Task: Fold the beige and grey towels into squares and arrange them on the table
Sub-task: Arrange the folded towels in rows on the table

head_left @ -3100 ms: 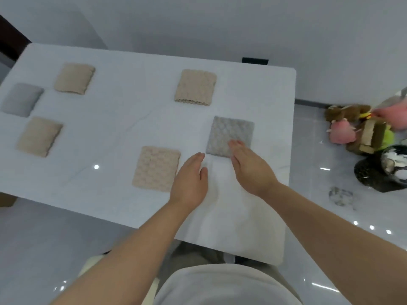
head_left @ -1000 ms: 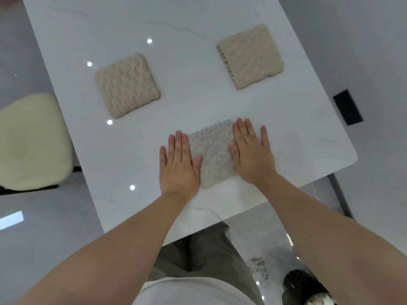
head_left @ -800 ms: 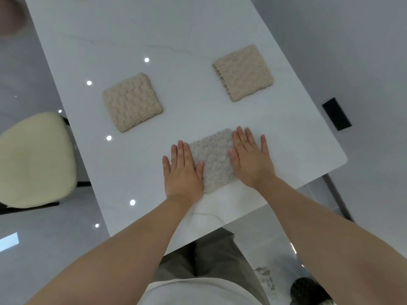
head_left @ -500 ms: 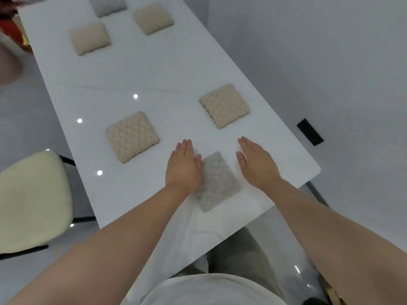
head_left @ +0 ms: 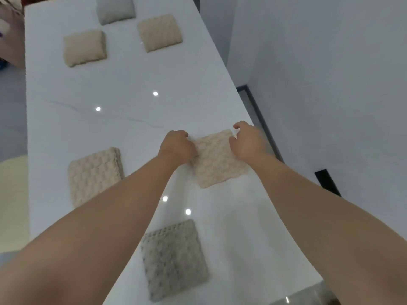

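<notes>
Both hands gone from the grey towel [head_left: 174,260], now lying free, left hand [head_left: 177,147] and right hand [head_left: 247,142] moved farther along, gripping opposite edges of the beige towel [head_left: 217,159].

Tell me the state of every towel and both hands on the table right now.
near grey towel, folded square, flat, untouched.
middle beige towel, folded, between both hands.
left beige towel, folded, flat, untouched.
far left beige towel, folded, untouched.
far right beige towel, folded, untouched.
far grey towel, folded, untouched.
left hand, fingers curled, gripping middle beige towel's left edge.
right hand, fingers curled at its right edge, grip unclear.
</notes>
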A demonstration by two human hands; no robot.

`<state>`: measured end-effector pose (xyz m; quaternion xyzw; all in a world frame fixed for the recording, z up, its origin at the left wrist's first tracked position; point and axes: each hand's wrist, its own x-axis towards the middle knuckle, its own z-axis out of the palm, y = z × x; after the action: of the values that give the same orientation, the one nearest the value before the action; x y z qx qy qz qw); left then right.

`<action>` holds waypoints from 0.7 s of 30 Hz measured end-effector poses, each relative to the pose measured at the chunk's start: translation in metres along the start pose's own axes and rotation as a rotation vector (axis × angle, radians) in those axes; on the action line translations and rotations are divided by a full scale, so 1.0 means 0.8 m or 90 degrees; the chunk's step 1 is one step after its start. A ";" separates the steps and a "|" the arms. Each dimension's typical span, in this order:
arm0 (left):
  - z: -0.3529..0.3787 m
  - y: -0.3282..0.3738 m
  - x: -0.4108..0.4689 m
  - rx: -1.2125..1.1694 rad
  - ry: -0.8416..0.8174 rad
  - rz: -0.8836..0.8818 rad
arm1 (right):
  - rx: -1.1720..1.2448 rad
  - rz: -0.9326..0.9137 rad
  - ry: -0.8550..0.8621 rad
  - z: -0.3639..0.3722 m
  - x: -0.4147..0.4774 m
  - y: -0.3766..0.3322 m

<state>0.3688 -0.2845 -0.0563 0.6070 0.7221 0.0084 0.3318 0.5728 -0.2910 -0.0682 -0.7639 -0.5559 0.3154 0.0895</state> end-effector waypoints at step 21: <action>0.029 0.021 0.062 -0.005 0.214 0.009 | -0.034 -0.200 0.073 0.011 0.080 -0.008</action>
<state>0.3925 -0.2451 -0.0908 0.6011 0.7629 0.1149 0.2084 0.5738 -0.2328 -0.0965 -0.6866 -0.6704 0.2385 0.1490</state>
